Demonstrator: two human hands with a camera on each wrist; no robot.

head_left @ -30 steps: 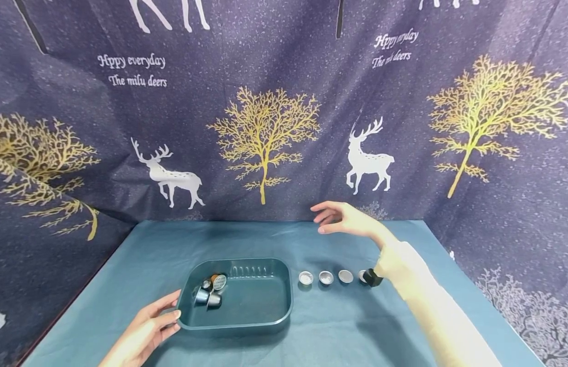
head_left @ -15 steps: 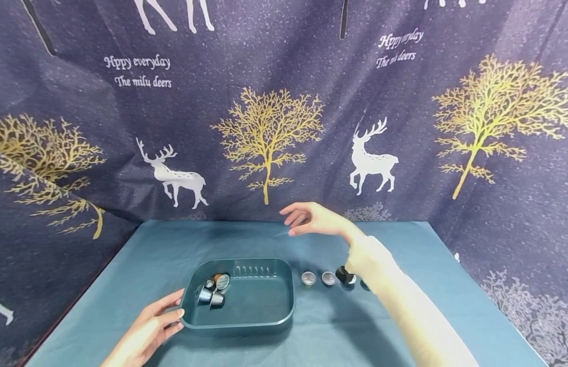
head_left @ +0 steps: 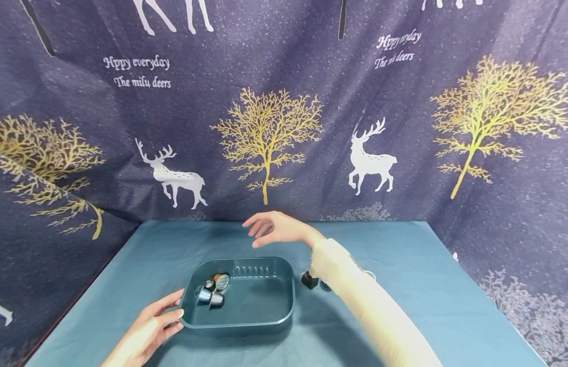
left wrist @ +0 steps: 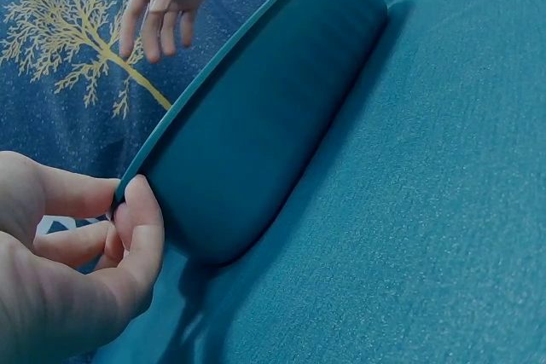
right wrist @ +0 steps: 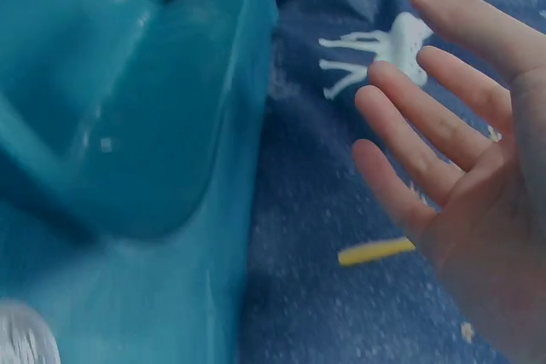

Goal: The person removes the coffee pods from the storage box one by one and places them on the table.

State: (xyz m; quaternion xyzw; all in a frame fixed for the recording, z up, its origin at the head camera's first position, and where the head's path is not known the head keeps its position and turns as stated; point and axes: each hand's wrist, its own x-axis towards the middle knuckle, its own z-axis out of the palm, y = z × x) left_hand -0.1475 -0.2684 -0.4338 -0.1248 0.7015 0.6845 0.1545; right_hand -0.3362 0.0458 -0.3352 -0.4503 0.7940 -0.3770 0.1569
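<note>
My left hand (head_left: 148,326) holds the near-left end of a teal plastic tray (head_left: 258,302). In the left wrist view the thumb and fingers (left wrist: 147,226) pinch its rim. Coffee capsules lie bunched at the tray's left side: an orange one (head_left: 221,281), a dark blue one (head_left: 204,294), a silver-grey one (head_left: 216,299) and a small one by the wall. Over the table behind the tray hovers my right hand (head_left: 277,227), fingers spread and loosely bent, holding nothing. The right wrist view shows its bare palm (right wrist: 465,176).
A row of capsules sits right of the tray, mostly hidden by the right forearm; one capsule rim (head_left: 370,274) peeks out beyond it. A small black block (head_left: 309,280) shows at the right wrist. A dark curtain (head_left: 302,61) with deer and trees hangs behind the table.
My right hand has moved left and slightly down, from above the right of the table to behind the tray. The left hand and the capsules in the tray have stayed put.
</note>
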